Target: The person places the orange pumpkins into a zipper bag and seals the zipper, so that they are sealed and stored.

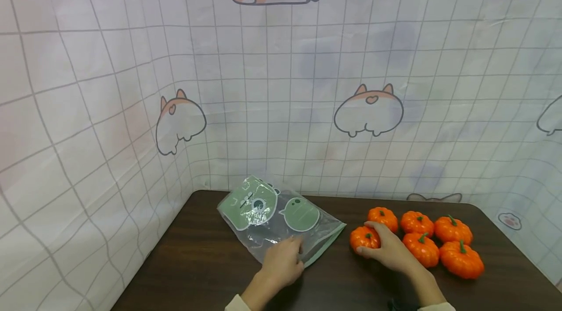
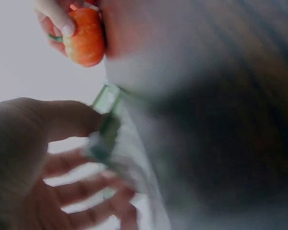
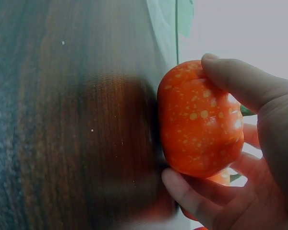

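Observation:
A clear plastic zip bag (image 1: 281, 223) with green cartoon prints lies flat on the dark table. My left hand (image 1: 283, 259) is at the bag's near edge. In the left wrist view its thumb (image 2: 74, 117) and fingers pinch the green zip strip (image 2: 105, 129). To the right, my right hand (image 1: 391, 247) holds a small orange toy pumpkin (image 1: 364, 238). The right wrist view shows the thumb over one side of this speckled pumpkin (image 3: 201, 120) and fingers round the other, low against the tabletop. The bag's green edge shows beyond it.
Several more orange pumpkins with green stems, such as the front right one (image 1: 461, 259), stand grouped to the right of my right hand. A curtain (image 1: 281, 120) with a grid and dog print hangs behind and beside the wooden table (image 1: 189, 262).

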The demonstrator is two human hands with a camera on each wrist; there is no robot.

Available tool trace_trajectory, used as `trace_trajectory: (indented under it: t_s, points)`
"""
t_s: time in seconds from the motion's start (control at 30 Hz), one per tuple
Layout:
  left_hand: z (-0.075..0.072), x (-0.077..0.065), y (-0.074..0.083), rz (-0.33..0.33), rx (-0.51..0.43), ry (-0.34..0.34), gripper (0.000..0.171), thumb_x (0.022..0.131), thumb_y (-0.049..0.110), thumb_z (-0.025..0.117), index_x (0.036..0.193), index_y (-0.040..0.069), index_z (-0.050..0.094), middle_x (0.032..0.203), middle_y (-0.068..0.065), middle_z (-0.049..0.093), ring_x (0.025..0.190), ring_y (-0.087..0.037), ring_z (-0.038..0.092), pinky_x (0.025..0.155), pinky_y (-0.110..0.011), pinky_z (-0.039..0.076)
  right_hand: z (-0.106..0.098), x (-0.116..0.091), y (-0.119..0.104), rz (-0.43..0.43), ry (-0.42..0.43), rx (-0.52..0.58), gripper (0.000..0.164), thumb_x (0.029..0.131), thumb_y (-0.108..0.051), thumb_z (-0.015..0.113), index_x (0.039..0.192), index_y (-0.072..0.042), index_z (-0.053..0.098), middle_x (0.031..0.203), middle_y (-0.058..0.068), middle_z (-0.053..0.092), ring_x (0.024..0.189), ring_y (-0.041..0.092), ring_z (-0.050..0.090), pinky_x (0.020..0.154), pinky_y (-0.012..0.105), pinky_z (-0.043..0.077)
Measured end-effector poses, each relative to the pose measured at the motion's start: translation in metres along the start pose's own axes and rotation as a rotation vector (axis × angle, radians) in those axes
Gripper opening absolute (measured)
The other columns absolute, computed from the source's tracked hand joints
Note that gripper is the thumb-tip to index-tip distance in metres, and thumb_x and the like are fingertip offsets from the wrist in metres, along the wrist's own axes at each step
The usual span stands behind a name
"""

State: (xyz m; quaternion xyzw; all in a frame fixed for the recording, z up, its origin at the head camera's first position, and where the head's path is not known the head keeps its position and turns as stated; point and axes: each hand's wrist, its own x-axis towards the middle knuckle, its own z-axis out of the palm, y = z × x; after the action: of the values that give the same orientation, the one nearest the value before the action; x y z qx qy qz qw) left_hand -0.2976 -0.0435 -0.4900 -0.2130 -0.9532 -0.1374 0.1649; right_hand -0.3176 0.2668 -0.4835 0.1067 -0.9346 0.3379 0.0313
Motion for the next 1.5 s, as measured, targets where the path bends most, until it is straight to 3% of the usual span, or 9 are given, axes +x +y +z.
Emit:
trace_trajectory:
  t_s: [0.1, 0.2, 0.43, 0.67, 0.93, 1.13, 1.5]
  points:
    - [-0.002, -0.002, 0.000, -0.042, 0.053, -0.005, 0.016, 0.068, 0.017, 0.073, 0.064, 0.020, 0.058, 0.069, 0.002, 0.067, 0.062, -0.022, 0.065, 0.050, -0.039, 0.044, 0.000, 0.000, 0.000, -0.004, 0.000, -0.003, 0.082, 0.086, -0.047, 0.078, 0.147, -0.001, 0.046, 0.148, 0.026, 0.050, 0.128, 0.040, 0.055, 0.103, 0.061, 0.044]
    - [-0.004, -0.003, 0.001, -0.058, 0.081, -0.001, 0.024, 0.067, 0.016, 0.075, 0.057, 0.020, 0.054, 0.064, 0.001, 0.065, 0.058, -0.024, 0.064, 0.048, -0.041, 0.042, -0.001, 0.000, 0.000, -0.004, 0.000, -0.007, 0.082, 0.086, -0.047, 0.078, 0.147, -0.001, 0.046, 0.148, 0.026, 0.051, 0.126, 0.039, 0.056, 0.102, 0.060, 0.045]
    - [-0.004, 0.000, 0.001, -0.041, 0.042, 0.092, 0.021, 0.068, 0.005, 0.072, 0.078, 0.022, 0.066, 0.074, 0.002, 0.071, 0.064, -0.026, 0.067, 0.047, -0.039, 0.043, -0.001, 0.000, 0.000, 0.000, -0.003, -0.006, 0.083, 0.086, -0.048, 0.078, 0.147, -0.002, 0.046, 0.148, 0.025, 0.051, 0.129, 0.040, 0.055, 0.103, 0.061, 0.044]
    - [-0.001, 0.004, 0.001, 0.020, 0.015, 0.188, 0.031, 0.072, 0.004, 0.071, 0.092, 0.026, 0.063, 0.083, 0.005, 0.070, 0.066, -0.025, 0.068, 0.046, -0.035, 0.039, -0.003, 0.000, -0.011, -0.017, 0.016, 0.037, 0.082, 0.087, -0.051, 0.076, 0.149, -0.008, 0.046, 0.151, 0.022, 0.049, 0.129, 0.037, 0.054, 0.102, 0.056, 0.046]
    - [-0.001, 0.007, 0.003, 0.073, -0.045, 0.270, 0.026, 0.076, 0.002, 0.070, 0.092, 0.022, 0.064, 0.085, 0.008, 0.069, 0.069, -0.021, 0.068, 0.049, -0.031, 0.044, 0.005, 0.003, -0.036, -0.058, 0.030, 0.136, 0.081, 0.084, -0.046, 0.081, 0.147, -0.009, 0.046, 0.142, 0.014, 0.056, 0.115, 0.025, 0.059, 0.094, 0.043, 0.049]
    - [0.000, 0.009, 0.005, 0.086, -0.100, 0.323, 0.021, 0.080, 0.004, 0.071, 0.091, 0.021, 0.065, 0.086, 0.009, 0.067, 0.068, -0.018, 0.067, 0.052, -0.029, 0.046, 0.017, 0.004, -0.050, -0.082, 0.032, 0.153, 0.081, 0.082, -0.043, 0.083, 0.145, -0.007, 0.048, 0.135, 0.013, 0.059, 0.107, 0.021, 0.060, 0.089, 0.039, 0.050]
    - [0.001, 0.010, 0.011, 0.108, -0.204, 0.333, 0.018, 0.086, 0.007, 0.072, 0.093, 0.021, 0.063, 0.088, 0.009, 0.065, 0.071, -0.012, 0.065, 0.057, -0.025, 0.048, 0.032, 0.003, -0.055, -0.163, -0.026, 0.130, 0.076, 0.081, -0.044, 0.084, 0.141, -0.009, 0.053, 0.130, 0.013, 0.063, 0.104, 0.018, 0.061, 0.084, 0.031, 0.052]
